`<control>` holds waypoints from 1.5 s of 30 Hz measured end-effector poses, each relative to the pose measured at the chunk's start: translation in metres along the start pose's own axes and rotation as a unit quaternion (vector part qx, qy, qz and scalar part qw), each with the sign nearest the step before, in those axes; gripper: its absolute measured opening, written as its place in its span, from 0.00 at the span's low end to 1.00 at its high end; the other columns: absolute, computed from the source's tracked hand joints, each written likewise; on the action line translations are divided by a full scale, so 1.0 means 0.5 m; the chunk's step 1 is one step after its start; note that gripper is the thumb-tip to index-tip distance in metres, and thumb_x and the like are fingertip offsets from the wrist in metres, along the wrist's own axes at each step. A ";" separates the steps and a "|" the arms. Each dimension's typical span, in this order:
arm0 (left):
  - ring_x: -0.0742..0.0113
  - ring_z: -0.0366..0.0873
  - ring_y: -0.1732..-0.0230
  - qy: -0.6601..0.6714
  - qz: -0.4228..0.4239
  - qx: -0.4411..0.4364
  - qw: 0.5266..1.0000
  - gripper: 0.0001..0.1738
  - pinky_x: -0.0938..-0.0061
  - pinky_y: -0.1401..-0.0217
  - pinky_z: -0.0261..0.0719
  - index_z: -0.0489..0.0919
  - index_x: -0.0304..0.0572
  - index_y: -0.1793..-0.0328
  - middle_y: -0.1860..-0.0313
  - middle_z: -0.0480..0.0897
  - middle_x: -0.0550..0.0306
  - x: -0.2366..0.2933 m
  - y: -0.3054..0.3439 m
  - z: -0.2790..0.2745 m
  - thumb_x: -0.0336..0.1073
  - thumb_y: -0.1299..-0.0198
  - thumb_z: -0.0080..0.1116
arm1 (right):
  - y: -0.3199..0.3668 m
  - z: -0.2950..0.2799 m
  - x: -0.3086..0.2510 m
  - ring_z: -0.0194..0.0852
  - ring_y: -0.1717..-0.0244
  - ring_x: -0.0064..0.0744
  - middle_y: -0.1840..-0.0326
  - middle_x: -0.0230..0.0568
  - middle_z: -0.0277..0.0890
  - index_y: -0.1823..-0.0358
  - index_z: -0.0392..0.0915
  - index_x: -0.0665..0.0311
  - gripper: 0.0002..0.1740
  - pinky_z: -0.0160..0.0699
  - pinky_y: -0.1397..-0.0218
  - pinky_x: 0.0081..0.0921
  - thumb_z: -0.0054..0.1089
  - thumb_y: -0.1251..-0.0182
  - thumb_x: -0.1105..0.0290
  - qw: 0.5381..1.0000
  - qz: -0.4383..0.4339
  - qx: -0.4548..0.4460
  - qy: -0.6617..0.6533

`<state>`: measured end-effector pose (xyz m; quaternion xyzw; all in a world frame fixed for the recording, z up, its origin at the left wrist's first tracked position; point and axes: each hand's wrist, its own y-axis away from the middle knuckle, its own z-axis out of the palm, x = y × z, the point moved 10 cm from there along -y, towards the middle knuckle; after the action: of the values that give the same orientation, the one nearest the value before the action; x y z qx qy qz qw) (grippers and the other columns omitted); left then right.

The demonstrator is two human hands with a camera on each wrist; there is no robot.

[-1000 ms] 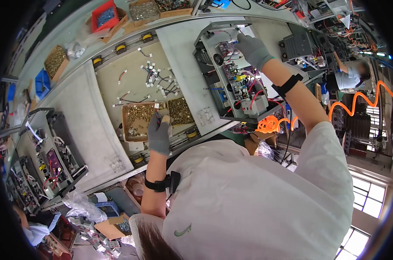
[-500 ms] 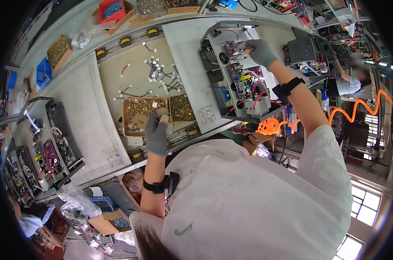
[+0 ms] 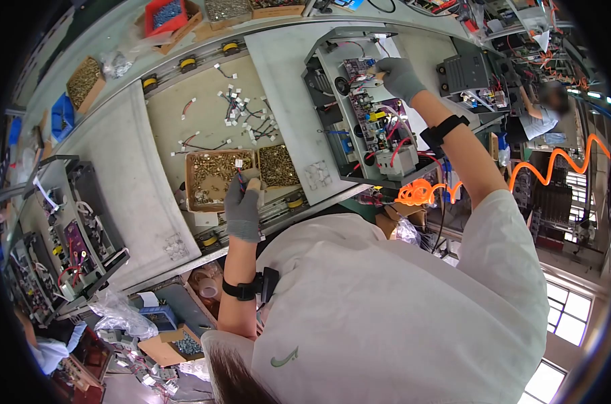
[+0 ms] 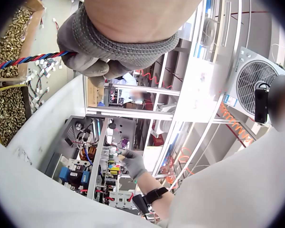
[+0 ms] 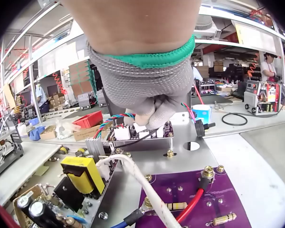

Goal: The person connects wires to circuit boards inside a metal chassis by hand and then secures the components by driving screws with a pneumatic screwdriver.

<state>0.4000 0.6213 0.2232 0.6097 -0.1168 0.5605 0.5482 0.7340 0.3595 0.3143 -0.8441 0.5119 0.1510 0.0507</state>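
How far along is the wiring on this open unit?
Partway, it seems. Looks done: the red wire is bolted to the purple board. In hand: the right hand grips twisted wires by the white connectors; whether they are seated is hidden. Apparently left: the twisted cable in the left hand, and the chassis is still uncovered.

Bright paned windows (image 3: 569, 316) — apparently a workshop — beyond benches.
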 end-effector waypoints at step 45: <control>0.79 0.67 0.76 -0.002 0.002 -0.216 0.976 0.13 0.84 0.75 0.63 0.75 0.35 0.55 0.72 0.77 0.59 0.080 0.007 0.199 0.37 0.35 0.45 | 0.213 0.005 -0.426 0.74 0.61 0.41 0.62 0.43 0.73 0.54 0.78 0.63 0.16 0.74 0.58 0.33 0.55 0.39 0.62 0.965 -0.230 -0.043 -0.116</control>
<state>0.4666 0.5593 0.2802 0.4780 -0.2375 0.5220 0.6653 0.5481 0.4908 0.3845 -0.9172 0.2879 0.2539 0.1068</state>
